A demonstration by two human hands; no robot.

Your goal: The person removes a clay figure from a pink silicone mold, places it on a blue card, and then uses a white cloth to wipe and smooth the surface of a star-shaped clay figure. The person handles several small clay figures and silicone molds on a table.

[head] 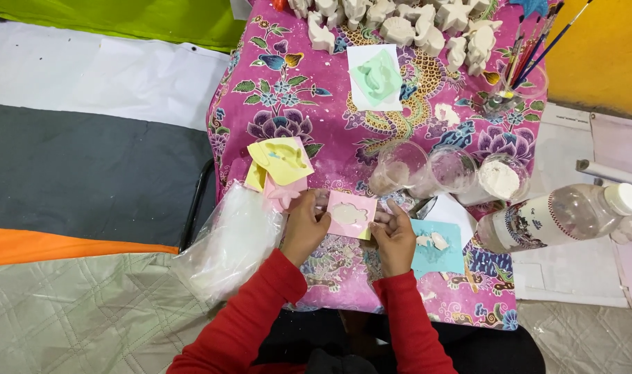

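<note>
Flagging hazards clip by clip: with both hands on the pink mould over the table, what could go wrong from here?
1. The left hand and right hand hold the pink mould by its edges; flexing it could crack the white cast inside.
2. The bottle lies on its side at the table's edge and might roll off.
3. The cups stand close behind the mould; a reach could tip their powder.

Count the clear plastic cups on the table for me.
3, side by side above the hands: left cup, middle cup, and right cup holding white powder. Another clear container with brushes stands farther back.
</note>
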